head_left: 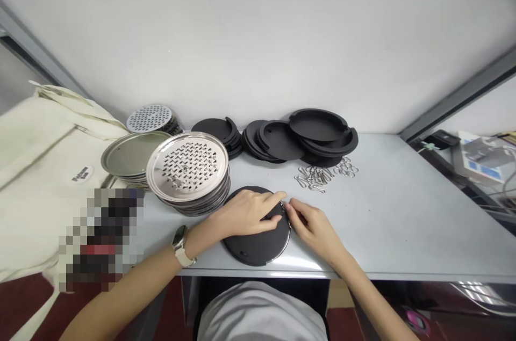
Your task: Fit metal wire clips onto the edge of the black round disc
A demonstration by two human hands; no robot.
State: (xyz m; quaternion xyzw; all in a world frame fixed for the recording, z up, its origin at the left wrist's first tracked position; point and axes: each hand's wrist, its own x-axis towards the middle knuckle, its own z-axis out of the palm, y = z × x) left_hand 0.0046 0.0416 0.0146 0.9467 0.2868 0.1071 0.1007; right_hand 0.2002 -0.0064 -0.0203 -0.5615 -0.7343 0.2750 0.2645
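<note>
A round black disc (256,249) with a shiny metal rim on its right side lies flat near the front edge of the table. My left hand (250,212) rests across it, thumb and index finger apart, the index fingertip by a small metal clip (282,205) at the disc's right edge. My right hand (312,225) pinches this clip between thumb and index finger. Behind the disc, loose metal clips (314,177) and small metal rings (346,167) lie in a scattered group. The lower end of the held clip is hidden by my fingers.
Left of the disc stands a stack of round metal graters (187,166), beside green-grey round plates (135,153). More grater discs (149,118) sit behind. Black round covers (318,125) and black discs (215,130) are piled along the wall. A cream bag (44,169) lies far left.
</note>
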